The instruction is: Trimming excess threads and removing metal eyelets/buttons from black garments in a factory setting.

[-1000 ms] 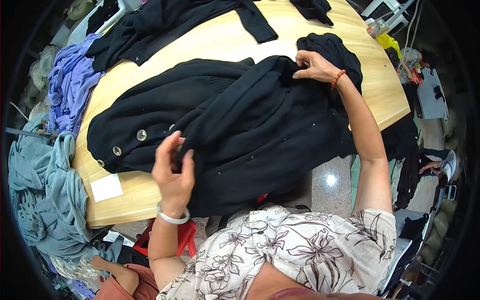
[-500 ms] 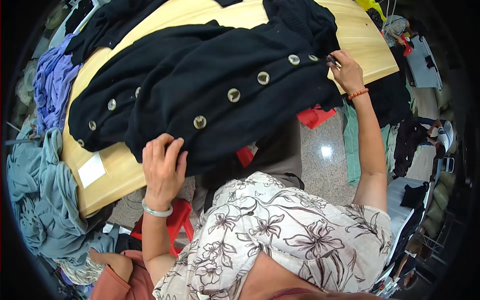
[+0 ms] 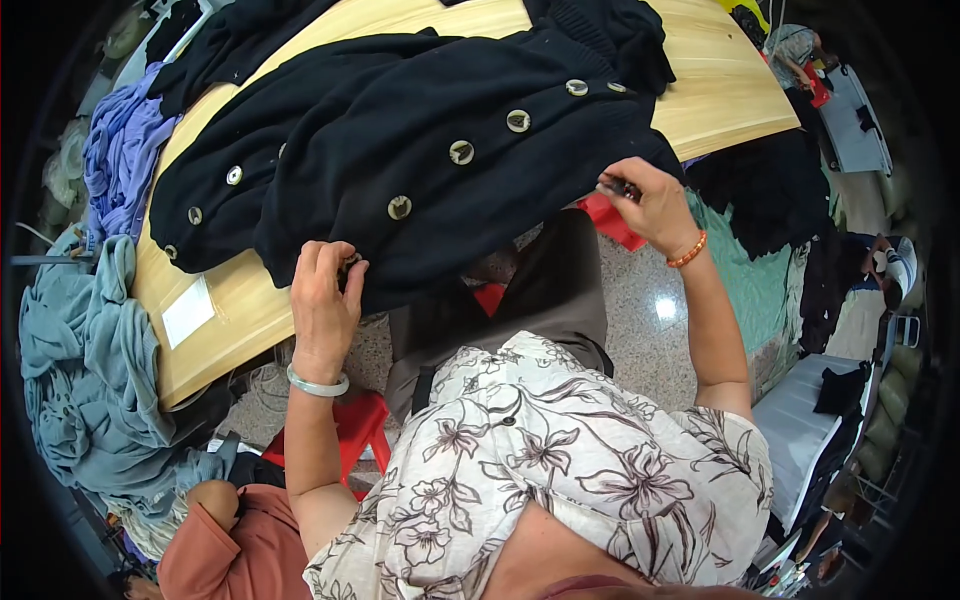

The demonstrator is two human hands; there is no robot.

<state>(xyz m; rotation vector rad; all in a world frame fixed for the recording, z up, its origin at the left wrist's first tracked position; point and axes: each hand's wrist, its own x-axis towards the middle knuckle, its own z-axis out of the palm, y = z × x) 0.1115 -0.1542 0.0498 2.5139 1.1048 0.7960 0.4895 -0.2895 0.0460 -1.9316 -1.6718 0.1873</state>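
A black knit cardigan [image 3: 350, 130] with large round pale-rimmed buttons is spread over the table, its near edge hanging past the tabletop. My left hand [image 3: 325, 300] pinches the cardigan's near left edge between thumb and fingers; something small and dark shows at the pinch, perhaps a button. Off the cardigan's lower right part, my right hand [image 3: 655, 210] is closed around a small dark tool [image 3: 622, 188], which looks like thread snips. Its tip is blurred. A line of buttons [image 3: 461, 153] runs across the cloth between my hands.
The pale wooden table [image 3: 725, 80] carries a white paper [image 3: 188, 312] near its left edge. Purple cloth [image 3: 120, 150] and grey-green garments [image 3: 80, 370] are heaped at the left. A red stool [image 3: 365, 430] stands below. A co-worker's orange sleeve [image 3: 240, 540] shows at lower left.
My right hand has drawn back from the buttons at the cardigan's right, toward me and leftward, with the dark tool. My left hand has shifted slightly away from me along the edge.
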